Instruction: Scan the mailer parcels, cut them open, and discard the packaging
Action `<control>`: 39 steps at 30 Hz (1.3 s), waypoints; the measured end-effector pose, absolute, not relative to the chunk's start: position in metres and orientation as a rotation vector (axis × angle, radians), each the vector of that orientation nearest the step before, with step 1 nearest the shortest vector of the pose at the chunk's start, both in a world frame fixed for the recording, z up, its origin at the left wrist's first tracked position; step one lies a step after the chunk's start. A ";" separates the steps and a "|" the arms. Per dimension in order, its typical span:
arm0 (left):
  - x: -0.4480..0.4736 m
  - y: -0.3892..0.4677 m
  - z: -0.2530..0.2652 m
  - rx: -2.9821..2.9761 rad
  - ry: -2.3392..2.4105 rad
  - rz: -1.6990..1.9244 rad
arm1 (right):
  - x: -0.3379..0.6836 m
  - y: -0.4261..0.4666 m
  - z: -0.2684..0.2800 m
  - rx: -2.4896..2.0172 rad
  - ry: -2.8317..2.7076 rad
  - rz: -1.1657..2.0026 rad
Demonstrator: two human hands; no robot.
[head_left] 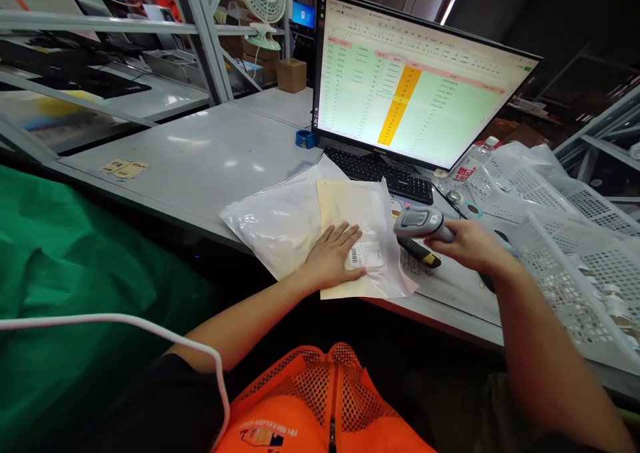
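My left hand point(333, 256) lies flat, fingers spread, on a clear plastic bag with a yellowish sheet point(350, 203) in it. Beside its fingers shows a white barcode label point(366, 255). Another translucent plastic bag point(275, 216) lies under and to the left of this one. My right hand point(467, 243) is wrapped round the handle of a grey barcode scanner point(420, 223). The scanner's head points left toward the bag, apart from the label. Under the scanner rests a black and yellow tool point(420, 251), probably a cutter, partly hidden.
A large monitor point(400, 93) with a spreadsheet stands behind a black keyboard point(383, 173). White perforated baskets point(560, 279) holding small bottles are at right, near a clear bottle point(480, 153). A blue tape roll point(305, 139) and a small cardboard box point(292, 75) are farther back.
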State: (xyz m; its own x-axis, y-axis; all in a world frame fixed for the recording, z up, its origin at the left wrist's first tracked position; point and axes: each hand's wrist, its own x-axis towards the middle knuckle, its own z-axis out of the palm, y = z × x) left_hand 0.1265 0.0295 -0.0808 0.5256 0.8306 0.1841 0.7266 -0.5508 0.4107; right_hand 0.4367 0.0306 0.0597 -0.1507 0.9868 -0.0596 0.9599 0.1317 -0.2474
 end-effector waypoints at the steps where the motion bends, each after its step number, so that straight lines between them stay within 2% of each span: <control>1: 0.126 0.029 -0.081 2.482 1.306 0.532 | 0.424 0.020 0.070 -1.849 -2.369 0.479; 3: 0.127 0.029 -0.080 2.474 1.309 0.546 | 0.398 0.005 0.082 -1.714 -2.545 0.599; 12: 0.125 0.027 -0.078 2.466 1.297 0.546 | 0.354 0.002 0.073 -1.694 -2.806 0.380; 16: 0.124 0.026 -0.078 2.479 1.289 0.556 | 0.376 0.014 0.065 -1.743 -2.583 0.278; 24: 0.114 0.003 -0.056 2.523 1.260 0.638 | 0.450 0.073 -0.009 -2.456 -1.871 -0.033; 31: 0.125 -0.037 -0.076 2.652 1.064 0.287 | 0.461 0.080 -0.049 -2.542 -1.664 -0.089; 34: 0.115 -0.031 -0.063 2.669 1.056 0.537 | 0.463 0.080 -0.053 -2.518 -1.661 -0.097; 39: 0.044 0.014 0.010 2.719 1.055 1.466 | 0.465 0.079 -0.053 -2.505 -1.648 -0.102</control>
